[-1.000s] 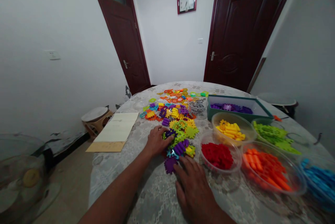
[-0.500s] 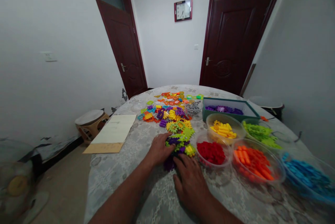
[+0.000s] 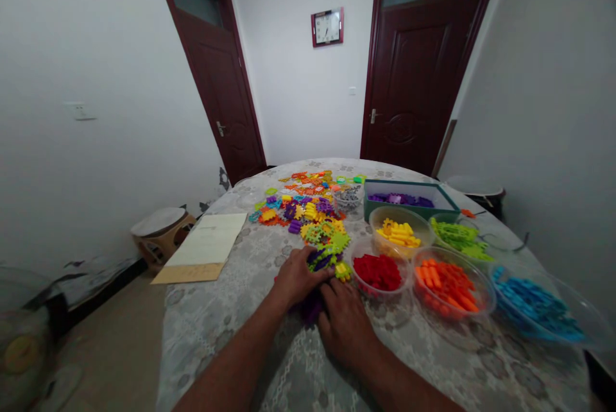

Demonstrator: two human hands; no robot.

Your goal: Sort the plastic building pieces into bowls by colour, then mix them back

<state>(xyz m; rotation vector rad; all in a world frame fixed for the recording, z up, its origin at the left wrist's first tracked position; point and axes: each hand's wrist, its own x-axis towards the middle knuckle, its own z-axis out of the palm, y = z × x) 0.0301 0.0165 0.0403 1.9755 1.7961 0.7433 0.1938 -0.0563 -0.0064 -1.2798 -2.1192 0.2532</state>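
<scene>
My left hand (image 3: 294, 278) lies over the near end of a heap of toothed plastic building pieces, its thumb stretched right and apart from the fingers, which touch green and purple pieces (image 3: 320, 259). Close beside it, my right hand (image 3: 347, 321) rests low on the table with its fingers spread forward. Dark purple pieces (image 3: 312, 310) lie between and partly under the two hands; how many is hidden. A yellow-green piece (image 3: 342, 271) sits just beyond the right fingertips. Farther back the mixed heap (image 3: 308, 210) holds orange, yellow, purple and blue pieces.
Clear bowls of red (image 3: 378, 273), yellow (image 3: 399, 232), orange (image 3: 450, 287), green (image 3: 459, 237) and blue pieces (image 3: 536, 303) stand at the right. Behind are a box (image 3: 409, 208) of purple pieces and a tub of grey ones (image 3: 348, 196). Paper (image 3: 209, 239) lies left.
My hands have drawn closer together, the left thumb now reaching to the right fingers. A purple piece shows more to the near side. The view has shifted slightly right.
</scene>
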